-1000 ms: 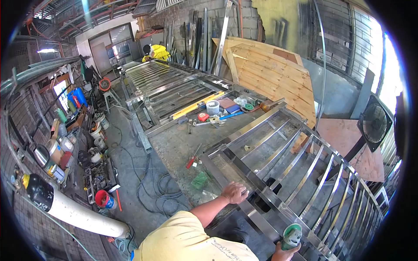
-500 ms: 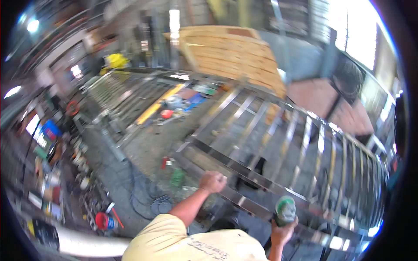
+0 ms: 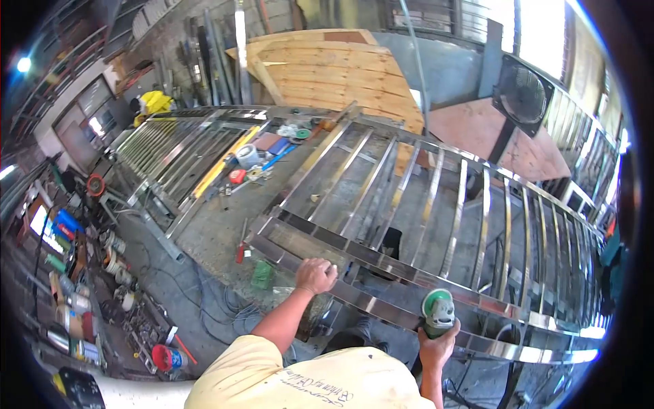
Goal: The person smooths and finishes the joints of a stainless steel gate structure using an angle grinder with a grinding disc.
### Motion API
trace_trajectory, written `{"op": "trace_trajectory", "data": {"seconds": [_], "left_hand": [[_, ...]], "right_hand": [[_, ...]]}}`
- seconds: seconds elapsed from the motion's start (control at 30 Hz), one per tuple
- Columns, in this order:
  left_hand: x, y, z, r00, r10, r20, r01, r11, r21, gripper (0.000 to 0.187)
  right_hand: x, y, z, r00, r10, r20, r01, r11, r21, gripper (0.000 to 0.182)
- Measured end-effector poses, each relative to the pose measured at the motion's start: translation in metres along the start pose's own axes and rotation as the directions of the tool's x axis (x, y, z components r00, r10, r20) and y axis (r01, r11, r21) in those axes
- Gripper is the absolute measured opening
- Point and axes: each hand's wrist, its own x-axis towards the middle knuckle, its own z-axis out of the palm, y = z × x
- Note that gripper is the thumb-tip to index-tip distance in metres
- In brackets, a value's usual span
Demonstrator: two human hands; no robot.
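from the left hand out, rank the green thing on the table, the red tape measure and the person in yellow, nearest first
1. Green object, just left of the left hand on the worktable's near edge.
2. Red tape measure, mid-table, up and left beside the yellow level.
3. Person in yellow, far end of the shop, upper left.

We wear a pale yellow short-sleeved T-shirt (image 3: 306, 378) with dark cursive lettering across the back; forearms bare, left hand (image 3: 315, 275) and right hand (image 3: 436, 347) ungloved.
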Motion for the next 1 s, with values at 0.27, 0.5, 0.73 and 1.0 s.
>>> {"op": "trace_trajectory", "data": {"seconds": [0.27,0.5,0.73,1.0], "left_hand": [[0.0,-0.007,0.005,0.998,-0.021,0.055,0.019,0.999,0.04,0.034],[-0.002,-0.01,0.009,0.998,-0.028,0.053,0.026,0.999,0.038,0.033],[0.0,-0.009,0.009,0.999,0.023,-0.029,-0.023,1.0,-0.007,0.03],[0.006,-0.004,0.005,1.0,0.017,-0.002,-0.017,1.0,0.012,0.026]], "right_hand": [[0.007,0.002,-0.014,0.994,0.063,0.086,-0.08,0.975,0.207,0.098],[0.022,0.038,-0.052,0.973,0.089,0.212,-0.218,0.648,0.73,0.091],[0.012,-0.004,-0.042,0.987,0.087,0.133,-0.156,0.685,0.711,0.092],[0.083,-0.077,-0.023,0.945,-0.041,0.324,0.033,0.999,0.031,0.099]]}}
